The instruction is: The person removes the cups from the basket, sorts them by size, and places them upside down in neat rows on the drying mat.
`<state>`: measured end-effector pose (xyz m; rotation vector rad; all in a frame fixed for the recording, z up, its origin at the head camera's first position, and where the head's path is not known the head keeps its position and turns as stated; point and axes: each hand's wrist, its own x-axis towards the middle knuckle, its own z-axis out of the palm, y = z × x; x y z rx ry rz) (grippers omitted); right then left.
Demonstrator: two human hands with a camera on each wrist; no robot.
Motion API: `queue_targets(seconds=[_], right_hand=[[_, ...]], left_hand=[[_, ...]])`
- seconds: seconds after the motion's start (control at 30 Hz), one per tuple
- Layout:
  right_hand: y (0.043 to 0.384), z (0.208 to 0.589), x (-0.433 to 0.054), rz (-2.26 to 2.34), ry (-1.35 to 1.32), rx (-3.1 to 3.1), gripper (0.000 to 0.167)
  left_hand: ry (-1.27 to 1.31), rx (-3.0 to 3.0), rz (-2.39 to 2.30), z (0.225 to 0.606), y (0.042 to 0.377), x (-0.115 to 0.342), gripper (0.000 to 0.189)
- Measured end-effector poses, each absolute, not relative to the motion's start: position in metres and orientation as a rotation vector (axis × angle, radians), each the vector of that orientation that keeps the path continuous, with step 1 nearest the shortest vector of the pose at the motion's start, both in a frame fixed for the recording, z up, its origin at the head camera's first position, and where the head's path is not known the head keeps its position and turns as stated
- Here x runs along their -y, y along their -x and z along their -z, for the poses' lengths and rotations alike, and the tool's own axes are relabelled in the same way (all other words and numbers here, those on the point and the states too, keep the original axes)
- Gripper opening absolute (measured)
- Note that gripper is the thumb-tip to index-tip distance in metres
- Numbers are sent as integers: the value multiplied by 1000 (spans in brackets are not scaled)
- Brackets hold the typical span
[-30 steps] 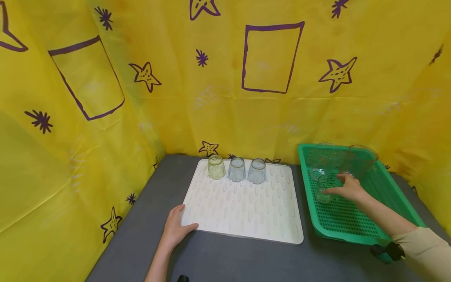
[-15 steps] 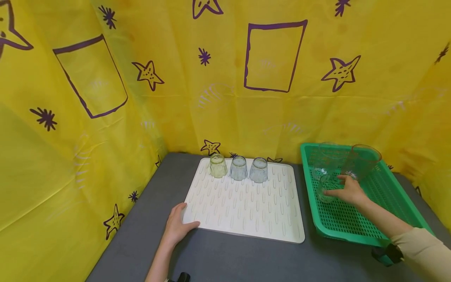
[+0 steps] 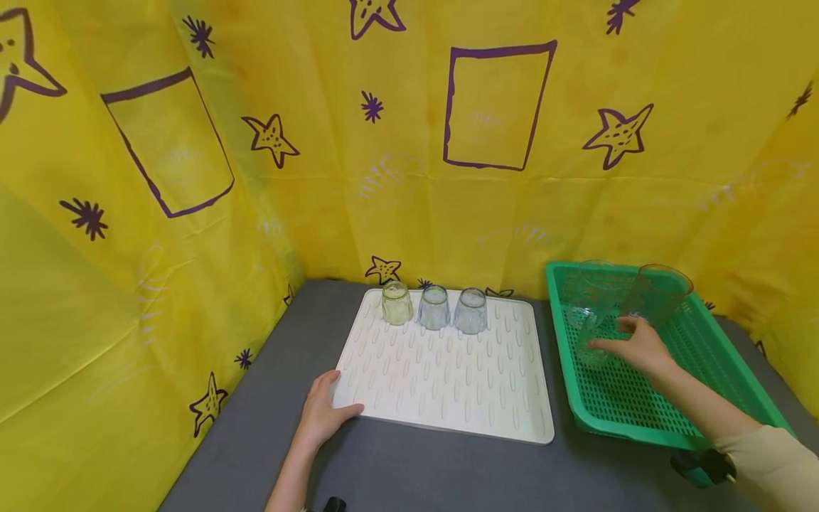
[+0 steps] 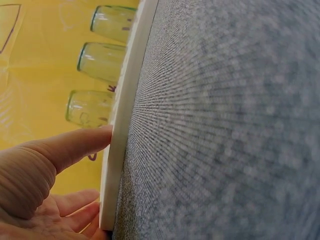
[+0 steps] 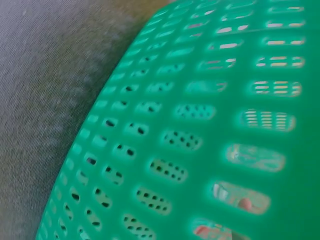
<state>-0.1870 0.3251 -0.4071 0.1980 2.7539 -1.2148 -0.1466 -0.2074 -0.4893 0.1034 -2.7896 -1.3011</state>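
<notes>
In the head view, my left hand (image 3: 322, 411) rests at the near left corner of a white ribbed drying mat (image 3: 441, 391), thumb against the front edge and fingers along the left edge. The left wrist view shows that thumb (image 4: 82, 145) straight against the mat's rim. Three upside-down tumblers stand along the mat's back: a yellow-green tumbler (image 3: 397, 306), a bluish tumbler (image 3: 434, 311) and another bluish tumbler (image 3: 470, 313). My right hand (image 3: 643, 348) reaches into a green basket (image 3: 579, 412) and holds a clear glass (image 3: 591, 353), now tilted, between thumb and fingers.
Two larger clear vessels stand at the basket's back, one a colourless glass (image 3: 585, 288), the other a wide brownish-rimmed glass (image 3: 659, 295). A yellow patterned cloth (image 3: 384, 213) hangs behind and left of the grey table (image 3: 422, 469). Basket wall (image 5: 165, 120) fills the right wrist view.
The clear glass in the basket has tilted in my right hand, which has shifted slightly to the right. My left hand stays at the mat's corner; the view has shifted a little.
</notes>
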Motion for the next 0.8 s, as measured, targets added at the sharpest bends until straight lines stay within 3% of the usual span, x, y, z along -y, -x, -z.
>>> queue_targets(seconds=[0.5,0.8], right_hand=[[166,386,-309,1490,-240,-2846,97],[162,372,-293,1654,-288,-2796,96]], left_hand=[[-132,2815,1319,484,150,205,81],[-173,2731,1353,474,154,200,68]])
